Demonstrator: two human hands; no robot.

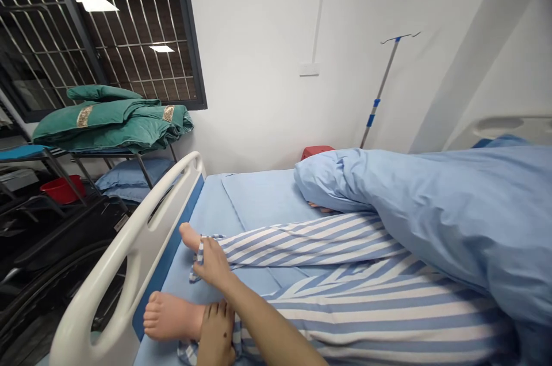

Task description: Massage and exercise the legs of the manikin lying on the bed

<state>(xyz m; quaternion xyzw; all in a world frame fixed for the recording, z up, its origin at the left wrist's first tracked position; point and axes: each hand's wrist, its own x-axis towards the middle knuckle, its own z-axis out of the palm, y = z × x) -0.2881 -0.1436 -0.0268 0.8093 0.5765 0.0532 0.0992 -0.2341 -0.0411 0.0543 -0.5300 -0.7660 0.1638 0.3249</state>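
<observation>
A figure with smooth feet lies on the bed in blue-and-white striped trousers [345, 317]. My left hand [217, 331] is closed over the lower trouser leg at the near ankle, just behind the near foot [172, 317]. Part of its cuff [186, 351] shows beside my wrist. Reaching across, my right hand [213, 262] grips the other trouser leg's cuff [196, 268] at the far ankle, next to the far foot [190, 236]. My fingertips there are partly hidden. A blue quilt [431, 205] covers the upper legs and body.
A white footboard [107, 262] borders the bed's left end. Blue sheet [259, 193] lies beyond the legs. Behind the bed stand an IV pole [382, 87] and a red object [317, 151]. Green bedding [116, 121] is piled at left, with a red basin [64, 189] below and a dark wheel nearby.
</observation>
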